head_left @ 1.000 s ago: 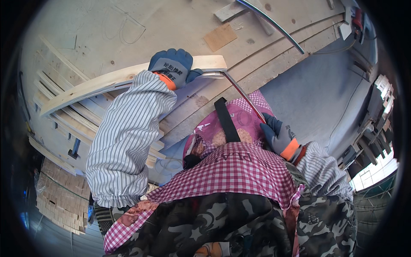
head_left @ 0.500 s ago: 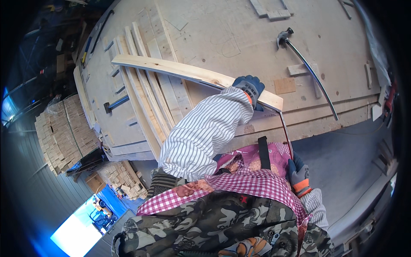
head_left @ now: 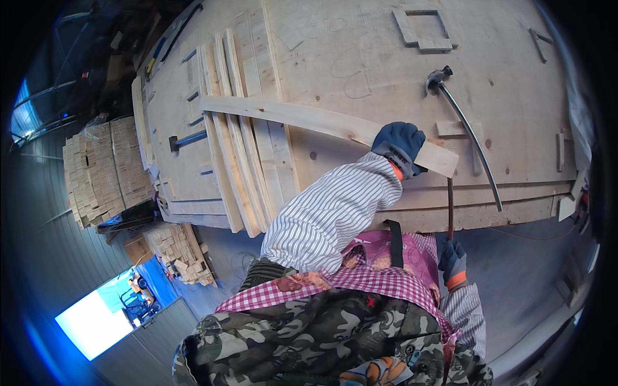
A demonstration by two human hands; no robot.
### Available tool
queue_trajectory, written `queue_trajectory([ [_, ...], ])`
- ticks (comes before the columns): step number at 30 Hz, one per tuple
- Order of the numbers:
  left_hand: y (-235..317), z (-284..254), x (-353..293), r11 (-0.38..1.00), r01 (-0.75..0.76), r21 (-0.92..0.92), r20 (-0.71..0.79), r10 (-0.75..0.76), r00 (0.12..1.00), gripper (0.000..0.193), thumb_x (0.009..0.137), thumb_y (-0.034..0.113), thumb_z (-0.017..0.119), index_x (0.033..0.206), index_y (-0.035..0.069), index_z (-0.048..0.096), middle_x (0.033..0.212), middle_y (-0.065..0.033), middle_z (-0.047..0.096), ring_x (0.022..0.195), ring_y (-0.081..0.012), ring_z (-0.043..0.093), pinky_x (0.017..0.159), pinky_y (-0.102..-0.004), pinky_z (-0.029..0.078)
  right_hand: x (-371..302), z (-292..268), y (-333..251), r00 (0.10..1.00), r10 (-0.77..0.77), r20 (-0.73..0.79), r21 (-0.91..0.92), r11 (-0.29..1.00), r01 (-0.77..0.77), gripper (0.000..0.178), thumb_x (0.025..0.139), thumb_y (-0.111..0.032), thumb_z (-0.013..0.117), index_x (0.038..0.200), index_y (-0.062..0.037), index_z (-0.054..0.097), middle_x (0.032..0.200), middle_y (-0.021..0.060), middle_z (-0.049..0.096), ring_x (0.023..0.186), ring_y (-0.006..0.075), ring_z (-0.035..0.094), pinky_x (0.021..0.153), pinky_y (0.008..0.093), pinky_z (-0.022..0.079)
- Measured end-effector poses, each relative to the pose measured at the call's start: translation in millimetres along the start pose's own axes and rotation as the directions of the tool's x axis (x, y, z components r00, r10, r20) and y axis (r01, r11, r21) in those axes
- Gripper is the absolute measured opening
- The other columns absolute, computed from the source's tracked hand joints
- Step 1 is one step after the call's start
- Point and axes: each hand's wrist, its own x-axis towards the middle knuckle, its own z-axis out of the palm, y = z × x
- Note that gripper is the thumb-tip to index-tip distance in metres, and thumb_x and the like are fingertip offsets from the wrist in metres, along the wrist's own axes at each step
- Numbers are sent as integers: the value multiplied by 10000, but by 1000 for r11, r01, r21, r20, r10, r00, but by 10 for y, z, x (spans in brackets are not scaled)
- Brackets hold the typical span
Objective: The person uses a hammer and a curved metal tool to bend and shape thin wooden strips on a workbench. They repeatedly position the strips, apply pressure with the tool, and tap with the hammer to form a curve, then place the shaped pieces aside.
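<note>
My left hand (head_left: pixel 399 149), in a blue glove with an orange cuff, is closed over a pale wooden board (head_left: pixel 299 117) near its right end. The board slants across the bench, its far-left end lying over several narrow wooden strips (head_left: pixel 237 138). Below the board's right end, a narrow reddish-brown strip (head_left: pixel 450 209) runs down past the bench edge; its upper end meets or passes under the board, which I cannot tell. My right hand (head_left: pixel 453 258), gloved alike, is closed around the strip's lower end, beside my pink checked apron (head_left: pixel 386 280).
A claw hammer (head_left: pixel 467 114) with a curved-looking metal handle lies right of the board. A blue-handled hammer (head_left: pixel 188 140) lies left of the strips. A small wooden frame (head_left: pixel 434 45) sits at the far side. Stacked timber (head_left: pixel 100 174) stands left of the bench (head_left: pixel 360 58).
The view has shifted. My left hand and the board have moved right, now covering most of a small brown square. A dark strip along the board's near edge no longer shows.
</note>
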Motion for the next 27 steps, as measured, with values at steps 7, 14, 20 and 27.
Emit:
queue_trajectory([
  [7,36,103,-126,998,42,-36,190,-35,981,559,635,454,697,1027,97,518,1016,-95,509,985,-248,509,883,-349,408,-284,117,-132,998,-69,5,-269,961,68,200,900,-238,528,871,-64,622,550,-58,426,456,38,337,410,231,253],
  [14,19,217,-38,999,6,-37,266,4,964,600,636,424,695,1100,99,498,1072,-83,510,1022,-249,502,920,-366,377,-104,-141,-40,891,-325,317,-549,703,452,288,937,-255,446,792,-45,577,586,-12,474,458,80,367,435,246,325],
  [20,23,279,-8,1000,22,0,323,-21,946,596,632,414,705,1106,116,502,1092,-75,510,1074,-233,489,962,-357,351,-66,-169,24,988,-121,95,-443,884,151,364,944,-286,389,694,-55,517,552,3,455,457,103,370,431,274,314],
  [27,-20,247,-16,998,13,-69,337,11,941,582,649,427,702,1094,108,504,1097,-88,503,1081,-256,478,945,-372,355,-229,-45,-138,993,-113,-16,-429,898,95,351,914,-250,412,631,-65,505,511,3,408,457,88,355,425,273,266],
])
